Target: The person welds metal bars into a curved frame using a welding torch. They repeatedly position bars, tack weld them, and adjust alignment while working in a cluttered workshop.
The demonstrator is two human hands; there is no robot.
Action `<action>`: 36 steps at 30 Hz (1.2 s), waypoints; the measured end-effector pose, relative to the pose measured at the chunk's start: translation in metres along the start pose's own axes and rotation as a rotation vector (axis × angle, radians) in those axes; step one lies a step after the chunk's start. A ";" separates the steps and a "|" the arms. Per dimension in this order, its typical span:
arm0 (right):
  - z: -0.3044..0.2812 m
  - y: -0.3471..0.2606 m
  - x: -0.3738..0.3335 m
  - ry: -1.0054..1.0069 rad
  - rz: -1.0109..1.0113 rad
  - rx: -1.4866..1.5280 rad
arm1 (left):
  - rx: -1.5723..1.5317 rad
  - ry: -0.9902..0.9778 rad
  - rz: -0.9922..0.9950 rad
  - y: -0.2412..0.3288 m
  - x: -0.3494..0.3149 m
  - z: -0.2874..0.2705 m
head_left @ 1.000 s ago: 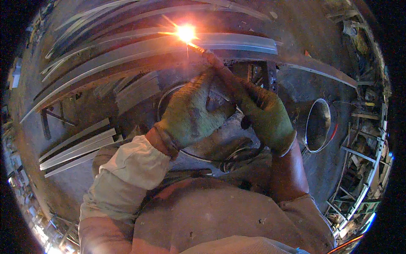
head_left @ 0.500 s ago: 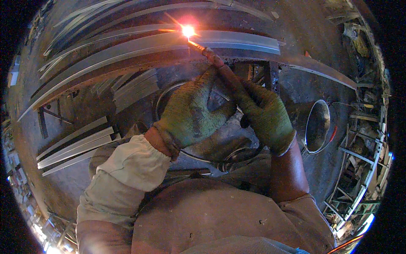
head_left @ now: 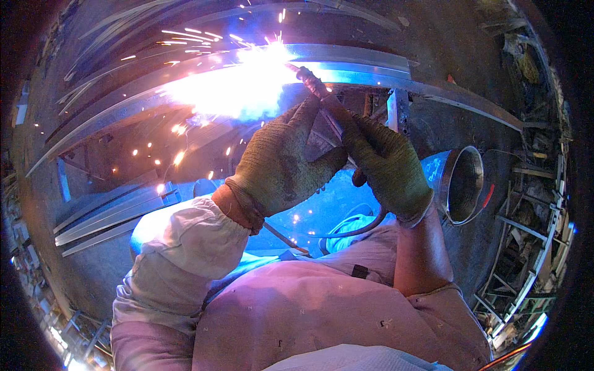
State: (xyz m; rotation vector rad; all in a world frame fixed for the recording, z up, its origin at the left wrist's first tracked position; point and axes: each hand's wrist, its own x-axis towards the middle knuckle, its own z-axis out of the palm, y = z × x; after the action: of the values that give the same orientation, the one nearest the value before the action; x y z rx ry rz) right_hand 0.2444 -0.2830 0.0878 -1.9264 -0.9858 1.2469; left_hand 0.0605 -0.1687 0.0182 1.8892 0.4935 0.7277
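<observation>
A welding torch [head_left: 332,109] is gripped in my gloved right hand [head_left: 390,167], its tip pointing up and left. My gloved left hand [head_left: 288,161] steadies the same torch: its fingers reach to the torch's front part, and the thumb stretches toward the handle beside my right hand. At the tip, a white-blue arc [head_left: 263,68] glares over a long metal bar [head_left: 359,68], hiding the joint and the torch's very end. Sparks fly to the left and fall below the bar. Both gloves are greenish and worn.
Loose metal strips [head_left: 111,213] lie on the floor at left. A round metal bucket [head_left: 464,185] stands right of my right hand. A cable [head_left: 352,232] curves beneath my hands. Metal frames [head_left: 520,266] line the far right. A support post [head_left: 397,111] stands under the bar.
The small reddish glow at the torch's tip has become a large white-blue arc with flying sparks, lighting the surroundings blue. Both hands have stayed nearly in place on the torch.
</observation>
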 end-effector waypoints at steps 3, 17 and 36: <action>0.002 0.002 0.003 -0.002 0.016 0.014 | -0.002 0.000 -0.009 -0.003 -0.001 0.001; 0.002 0.009 0.005 -0.040 -0.040 0.149 | 0.036 0.001 0.032 -0.006 0.003 0.003; -0.001 0.010 0.005 -0.052 0.037 0.210 | 0.063 -0.018 -0.040 0.005 0.001 0.000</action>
State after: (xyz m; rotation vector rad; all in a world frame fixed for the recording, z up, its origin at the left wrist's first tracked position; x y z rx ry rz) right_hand 0.2488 -0.2840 0.0770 -1.7642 -0.8128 1.3707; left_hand 0.0618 -0.1701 0.0229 1.9369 0.5466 0.6752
